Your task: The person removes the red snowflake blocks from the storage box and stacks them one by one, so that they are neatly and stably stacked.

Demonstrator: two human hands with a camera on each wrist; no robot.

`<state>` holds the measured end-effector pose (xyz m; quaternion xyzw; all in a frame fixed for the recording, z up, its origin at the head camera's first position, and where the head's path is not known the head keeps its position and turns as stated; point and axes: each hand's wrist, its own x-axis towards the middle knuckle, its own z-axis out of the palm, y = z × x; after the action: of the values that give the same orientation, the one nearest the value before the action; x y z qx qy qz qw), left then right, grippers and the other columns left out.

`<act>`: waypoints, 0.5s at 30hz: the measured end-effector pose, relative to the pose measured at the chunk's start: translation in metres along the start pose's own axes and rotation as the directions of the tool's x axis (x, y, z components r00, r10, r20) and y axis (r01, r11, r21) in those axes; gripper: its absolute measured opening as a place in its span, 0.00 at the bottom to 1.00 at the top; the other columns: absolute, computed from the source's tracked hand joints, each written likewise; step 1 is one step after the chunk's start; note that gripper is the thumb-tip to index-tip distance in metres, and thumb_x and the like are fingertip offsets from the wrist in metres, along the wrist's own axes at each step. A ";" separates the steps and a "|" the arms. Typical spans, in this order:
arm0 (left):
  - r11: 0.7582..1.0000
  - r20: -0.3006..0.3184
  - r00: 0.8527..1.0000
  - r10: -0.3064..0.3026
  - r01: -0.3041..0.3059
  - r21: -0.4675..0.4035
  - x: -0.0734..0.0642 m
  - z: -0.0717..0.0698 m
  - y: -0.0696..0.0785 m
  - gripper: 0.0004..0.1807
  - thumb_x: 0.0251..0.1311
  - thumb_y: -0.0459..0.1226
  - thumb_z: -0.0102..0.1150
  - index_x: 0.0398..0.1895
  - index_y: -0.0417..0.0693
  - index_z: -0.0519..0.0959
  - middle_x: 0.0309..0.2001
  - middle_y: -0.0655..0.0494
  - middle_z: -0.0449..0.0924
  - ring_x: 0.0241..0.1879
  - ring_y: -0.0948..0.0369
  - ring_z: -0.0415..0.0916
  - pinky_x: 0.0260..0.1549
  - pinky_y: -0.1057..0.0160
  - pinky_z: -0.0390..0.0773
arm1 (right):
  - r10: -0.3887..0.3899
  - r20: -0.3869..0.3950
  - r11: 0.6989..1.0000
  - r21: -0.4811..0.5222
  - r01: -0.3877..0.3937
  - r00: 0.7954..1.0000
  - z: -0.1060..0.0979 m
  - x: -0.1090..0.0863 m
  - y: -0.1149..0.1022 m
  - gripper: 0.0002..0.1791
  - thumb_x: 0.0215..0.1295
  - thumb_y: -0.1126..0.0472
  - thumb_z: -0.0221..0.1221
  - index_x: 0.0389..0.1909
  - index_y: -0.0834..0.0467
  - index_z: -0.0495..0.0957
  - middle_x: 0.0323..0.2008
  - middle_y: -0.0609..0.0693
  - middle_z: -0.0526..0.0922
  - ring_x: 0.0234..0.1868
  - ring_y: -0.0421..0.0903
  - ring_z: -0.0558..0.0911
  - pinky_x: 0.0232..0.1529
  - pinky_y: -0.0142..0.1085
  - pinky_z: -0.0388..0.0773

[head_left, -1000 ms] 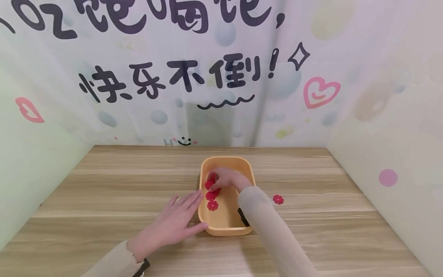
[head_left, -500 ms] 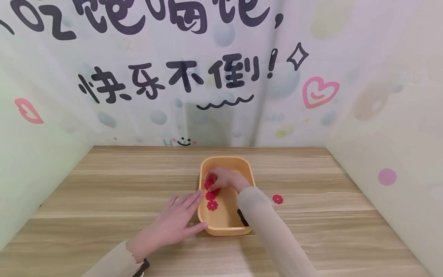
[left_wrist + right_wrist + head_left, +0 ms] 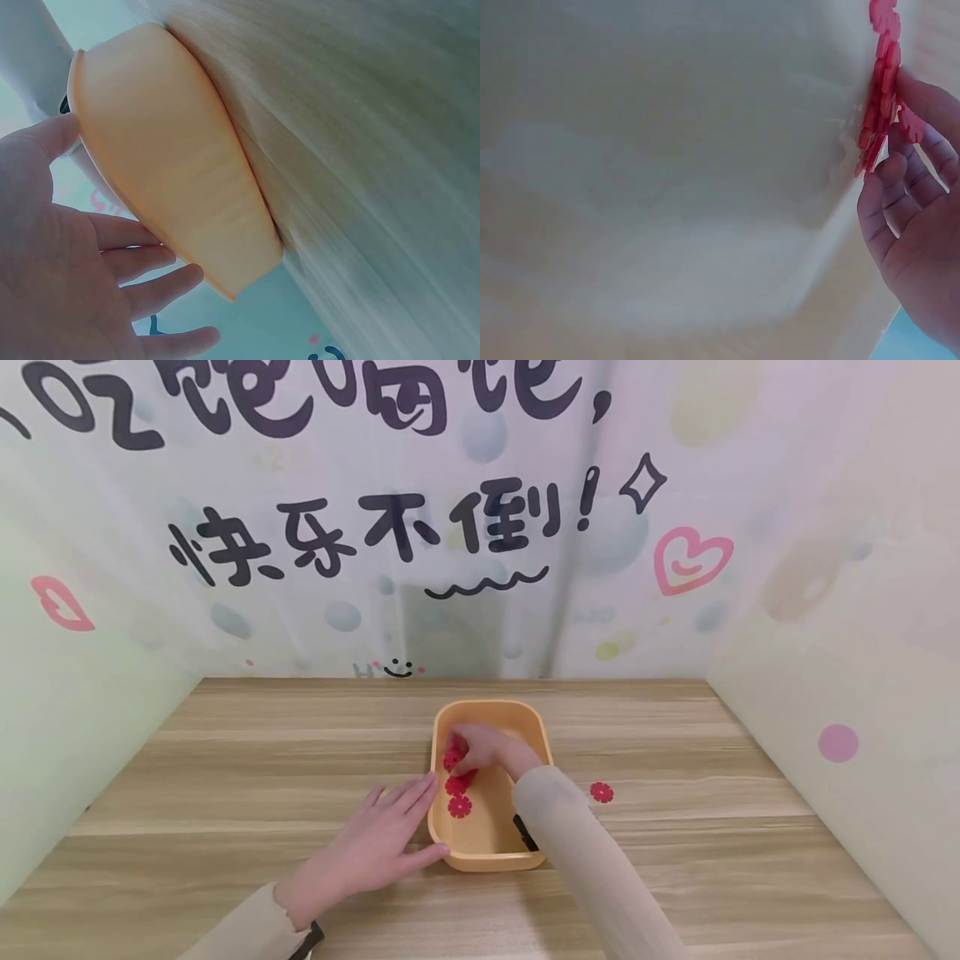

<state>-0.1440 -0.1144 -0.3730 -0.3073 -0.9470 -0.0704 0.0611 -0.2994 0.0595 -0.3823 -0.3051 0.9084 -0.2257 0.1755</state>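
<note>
An orange-yellow rectangular bin (image 3: 491,862) stands on the table. Inside, along its left wall, lie several red notched, flower-shaped plastic discs (image 3: 460,807). My right hand (image 3: 483,750) reaches into the bin over these discs. In the right wrist view its curled thumb and fingers pinch a red disc (image 3: 910,124), right beside a heap of more discs (image 3: 881,97). My left hand (image 3: 386,831) has its fingers spread and extended, touching the bin's left rim. From the left wrist view, thumb and fingertips lie along the rim of the bin (image 3: 165,142). Part of the heap is hidden under the right hand.
One loose red disc (image 3: 602,792) lies on the wood-grain table (image 3: 247,760) to the right of the bin, near the right sleeve (image 3: 585,852). A printed curtain (image 3: 315,610) hangs behind the table's far edge, and pale walls close both sides.
The right fingers shift only slightly among the red discs. The left hand, the bin and the loose disc keep their places, while the head view tilts very slightly.
</note>
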 end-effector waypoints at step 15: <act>1.000 -0.005 1.000 0.006 -0.006 0.001 0.000 -0.001 0.001 0.43 0.55 0.63 0.40 0.63 0.40 0.59 0.64 0.50 0.56 0.60 0.54 0.54 0.52 0.43 0.56 | 0.010 0.130 0.993 0.116 -0.025 0.992 -0.002 -0.004 0.006 0.13 0.51 0.65 0.63 0.37 0.55 0.72 0.28 0.47 0.76 0.29 0.42 0.76 0.34 0.30 0.72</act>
<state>-0.1435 -0.1139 -0.3723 -0.3098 -0.9460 -0.0704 0.0640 -0.3004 0.0666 -0.3831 -0.3001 0.8829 -0.2572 0.2535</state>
